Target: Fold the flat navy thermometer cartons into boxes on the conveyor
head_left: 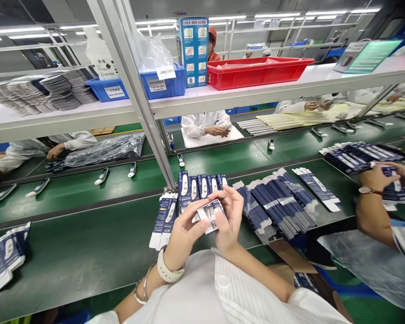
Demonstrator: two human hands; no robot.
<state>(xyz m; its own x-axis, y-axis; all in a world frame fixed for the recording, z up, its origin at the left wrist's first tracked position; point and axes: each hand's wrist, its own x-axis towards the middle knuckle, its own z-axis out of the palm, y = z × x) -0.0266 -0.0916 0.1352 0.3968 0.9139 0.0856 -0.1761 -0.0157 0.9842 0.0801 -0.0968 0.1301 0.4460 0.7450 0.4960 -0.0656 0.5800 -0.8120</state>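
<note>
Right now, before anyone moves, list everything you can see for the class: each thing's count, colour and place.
Held carton: one, white and navy, between both hands
Upright boxes: about five, navy, behind the hands
Flat cartons: many, navy and white, both sides
Handheld devices: several, white and dark, green belt
Green belt: one, beyond the cartons
Blue bins: two, shelf
Guide box: one, blue, shelf
Red tray: one, shelf
Bottle: one, white, shelf
Grey stacks: several, shelf left
Co-workers: several, partly seen, opposite and right
Watch: one, white strap, right wrist
Left hand: one, bare, on carton
Right hand: one, bare, on carton
</note>
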